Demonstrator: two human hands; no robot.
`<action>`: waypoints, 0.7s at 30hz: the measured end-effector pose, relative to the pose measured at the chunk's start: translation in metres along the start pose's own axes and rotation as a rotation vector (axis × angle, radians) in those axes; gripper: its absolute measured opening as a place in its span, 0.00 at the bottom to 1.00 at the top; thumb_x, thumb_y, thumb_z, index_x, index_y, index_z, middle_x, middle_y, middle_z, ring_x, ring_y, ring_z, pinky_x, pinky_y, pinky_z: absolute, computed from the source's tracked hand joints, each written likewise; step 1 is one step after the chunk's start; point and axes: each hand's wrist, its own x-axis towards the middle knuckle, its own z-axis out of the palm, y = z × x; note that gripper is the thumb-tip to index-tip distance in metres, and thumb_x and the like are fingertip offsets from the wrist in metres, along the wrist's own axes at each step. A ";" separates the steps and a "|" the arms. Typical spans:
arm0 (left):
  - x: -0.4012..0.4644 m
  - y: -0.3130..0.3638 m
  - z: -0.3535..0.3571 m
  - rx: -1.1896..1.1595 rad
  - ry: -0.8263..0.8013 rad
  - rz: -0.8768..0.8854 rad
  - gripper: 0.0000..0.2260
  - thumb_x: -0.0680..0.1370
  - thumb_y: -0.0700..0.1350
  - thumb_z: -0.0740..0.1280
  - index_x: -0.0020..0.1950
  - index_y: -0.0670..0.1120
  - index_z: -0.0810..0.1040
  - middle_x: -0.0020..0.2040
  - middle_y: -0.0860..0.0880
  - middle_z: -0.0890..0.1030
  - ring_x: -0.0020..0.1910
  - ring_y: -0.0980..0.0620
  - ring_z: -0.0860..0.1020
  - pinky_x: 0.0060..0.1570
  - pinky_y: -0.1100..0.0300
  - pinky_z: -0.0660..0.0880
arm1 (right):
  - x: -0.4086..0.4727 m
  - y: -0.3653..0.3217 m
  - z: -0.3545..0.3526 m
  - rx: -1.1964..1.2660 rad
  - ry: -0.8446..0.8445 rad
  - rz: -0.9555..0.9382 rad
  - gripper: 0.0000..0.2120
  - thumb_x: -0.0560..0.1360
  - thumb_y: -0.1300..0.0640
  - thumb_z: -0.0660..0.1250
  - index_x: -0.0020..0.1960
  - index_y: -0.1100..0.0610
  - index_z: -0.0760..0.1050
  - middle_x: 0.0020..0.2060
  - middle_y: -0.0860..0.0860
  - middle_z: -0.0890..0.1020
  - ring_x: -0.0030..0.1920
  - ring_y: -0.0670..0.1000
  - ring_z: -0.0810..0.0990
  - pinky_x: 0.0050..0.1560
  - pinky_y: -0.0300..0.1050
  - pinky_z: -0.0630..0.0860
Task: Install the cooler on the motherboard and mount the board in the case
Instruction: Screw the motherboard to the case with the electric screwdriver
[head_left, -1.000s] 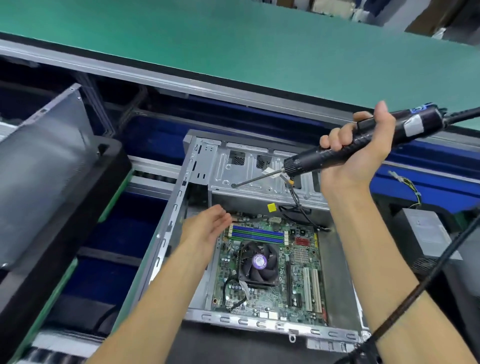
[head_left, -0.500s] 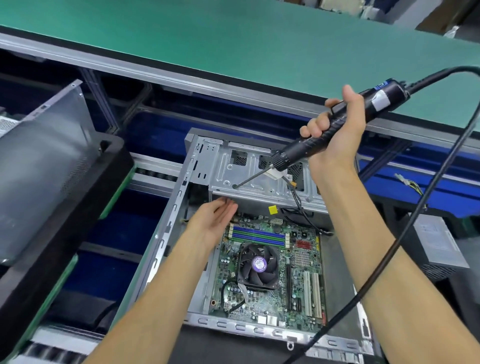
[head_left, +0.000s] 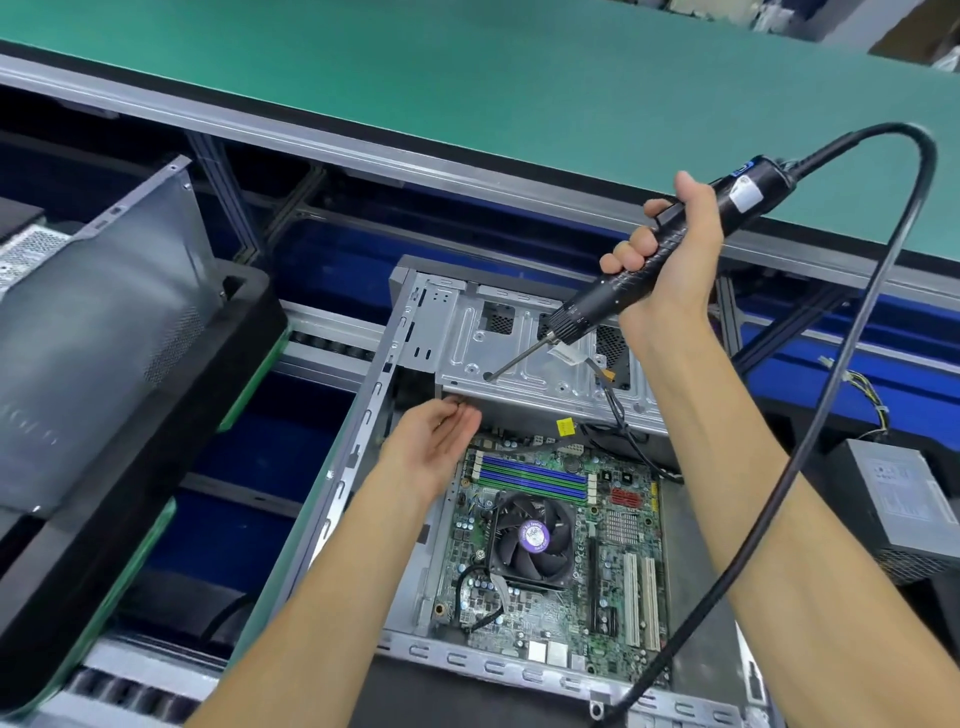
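motherboard seated in the open case, left hand at its far corner, right hand holding a screwdriver above

the motherboard (head_left: 561, 551) lies flat on the floor of the open metal case (head_left: 363, 436), with the black fan cooler (head_left: 532, 540) already sitting on it near the middle, blue memory slots just beyond. the left hand (head_left: 436, 441) reaches to the board's far left corner, palm turned up, fingers straight and pressed together, tips near the drive cage (head_left: 530, 353); whether they touch anything i cannot tell. higher and farther, the right hand (head_left: 670, 254) has its fingers curled round a black electric screwdriver (head_left: 649, 270), tilted with its bit aimed down-left over the cage. its thick black cable (head_left: 810, 447) loops up and back down past the right forearm. a grey power supply (head_left: 904, 504) sits at the right, a green conveyor belt (head_left: 467, 78) beyond.
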 end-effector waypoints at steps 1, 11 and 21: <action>0.000 0.000 0.000 0.025 0.002 0.014 0.06 0.78 0.30 0.64 0.54 0.35 0.77 0.49 0.37 0.81 0.48 0.44 0.82 0.40 0.56 0.82 | 0.001 0.000 -0.001 0.006 0.000 0.003 0.13 0.76 0.49 0.70 0.39 0.56 0.73 0.25 0.48 0.68 0.24 0.48 0.63 0.27 0.41 0.66; 0.007 -0.003 0.001 0.336 0.053 0.235 0.04 0.76 0.32 0.68 0.49 0.33 0.79 0.43 0.38 0.85 0.43 0.45 0.86 0.45 0.57 0.83 | 0.003 -0.011 -0.004 0.030 -0.005 -0.021 0.14 0.76 0.48 0.70 0.40 0.57 0.73 0.26 0.48 0.68 0.24 0.48 0.63 0.27 0.40 0.66; 0.007 0.001 0.004 0.109 -0.066 0.062 0.05 0.79 0.31 0.64 0.52 0.34 0.78 0.45 0.37 0.84 0.43 0.45 0.85 0.36 0.59 0.82 | 0.002 -0.015 -0.009 0.054 0.008 -0.022 0.13 0.76 0.48 0.70 0.40 0.56 0.73 0.26 0.48 0.68 0.24 0.48 0.64 0.28 0.41 0.66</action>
